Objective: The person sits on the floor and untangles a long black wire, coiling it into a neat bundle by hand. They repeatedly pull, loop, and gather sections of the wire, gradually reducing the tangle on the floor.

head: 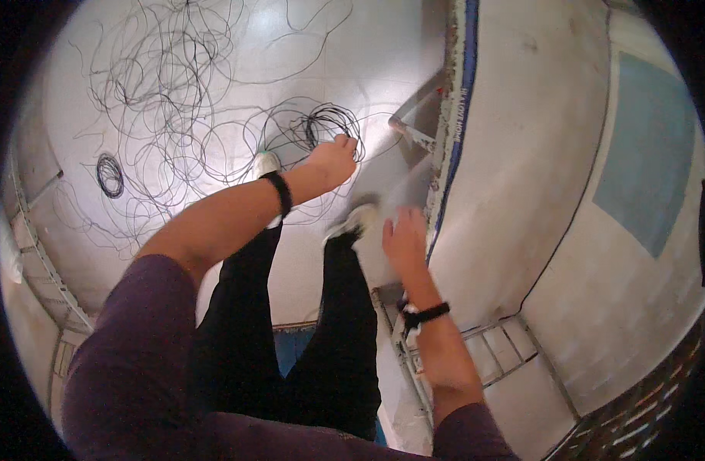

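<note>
My left hand (333,162) reaches forward, its fingers curled on the near right side of a loose coil of thin black wire (329,118). Loose strands run from this coil into a wide tangle of wire (179,75) on the pale floor. My right hand (406,245) is raised on the right, near a long edge with a blue printed strip. Motion blurs its fingers, and I cannot make out whether a thin strand lies between them.
A small tied-looking wire coil (110,176) lies on the left. My shoes (267,164) stand at the tangle's near edge. On the right runs the blue strip (466,75) bearing writing, with a metal bracket (413,135) beside it. Metal frames (502,348) stand lower right.
</note>
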A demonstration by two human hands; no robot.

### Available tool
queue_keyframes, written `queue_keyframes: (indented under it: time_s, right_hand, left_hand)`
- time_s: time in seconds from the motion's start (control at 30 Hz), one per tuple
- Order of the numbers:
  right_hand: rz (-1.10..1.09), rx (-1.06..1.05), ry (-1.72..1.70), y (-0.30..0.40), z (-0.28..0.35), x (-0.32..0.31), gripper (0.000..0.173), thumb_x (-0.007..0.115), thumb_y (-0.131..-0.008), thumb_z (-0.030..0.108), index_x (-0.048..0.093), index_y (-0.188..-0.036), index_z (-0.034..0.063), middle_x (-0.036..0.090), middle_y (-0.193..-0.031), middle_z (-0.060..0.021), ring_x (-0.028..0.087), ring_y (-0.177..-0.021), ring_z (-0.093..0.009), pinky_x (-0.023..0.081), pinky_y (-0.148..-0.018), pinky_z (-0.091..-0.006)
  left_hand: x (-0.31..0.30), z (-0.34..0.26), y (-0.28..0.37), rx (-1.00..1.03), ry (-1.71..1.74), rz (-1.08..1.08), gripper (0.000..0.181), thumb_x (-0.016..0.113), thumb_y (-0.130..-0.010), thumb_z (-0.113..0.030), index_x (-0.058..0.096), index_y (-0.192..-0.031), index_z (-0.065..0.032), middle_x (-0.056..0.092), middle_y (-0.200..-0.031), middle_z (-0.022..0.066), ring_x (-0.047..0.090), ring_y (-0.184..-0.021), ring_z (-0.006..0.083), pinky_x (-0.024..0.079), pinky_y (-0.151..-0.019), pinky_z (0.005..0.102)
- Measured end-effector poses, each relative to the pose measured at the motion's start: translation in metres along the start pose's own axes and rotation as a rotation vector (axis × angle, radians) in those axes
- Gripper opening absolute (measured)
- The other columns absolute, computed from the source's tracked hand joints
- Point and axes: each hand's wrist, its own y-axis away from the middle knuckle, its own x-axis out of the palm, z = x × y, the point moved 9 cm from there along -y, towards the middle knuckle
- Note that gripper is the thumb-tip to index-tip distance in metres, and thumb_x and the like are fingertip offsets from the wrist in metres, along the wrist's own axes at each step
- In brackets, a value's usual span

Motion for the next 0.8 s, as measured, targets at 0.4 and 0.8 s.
queue_keyframes:
  time_s: [0.4,0.8]
  right_hand:
    - [0.373,-0.653,1.178,-0.234,-0.024,0.051,0.032,0.049,-0.096,0.020,0.075,-0.112,0.0100,0.069,-0.118,-0.0151,0.058,-0.122,-0.032,0.020,-0.117,-0.0539]
    - [0.449,-0.866,1.073,-0.245,-0.056,0.050,0.028,0.060,-0.092,0.031,0.076,-0.073,0.0166,0.071,-0.075,-0.0059,0.068,-0.080,-0.022,0.040,-0.086,-0.0358]
  left_hand:
    - [0.217,0.055,-0.131,-0.448,0.841,0.025,0.044,0.057,-0.094,-0.039,0.068,-0.100,0.0036,0.068,-0.106,0.0279,0.065,-0.101,0.0423,0.051,-0.087,0.0499]
    - [0.315,-0.019,-0.151,-0.346,0.998,0.198,0.036,0.058,-0.093,-0.035,0.072,-0.106,-0.0043,0.068,-0.113,0.0202,0.065,-0.104,0.0366,0.051,-0.090,0.0446]
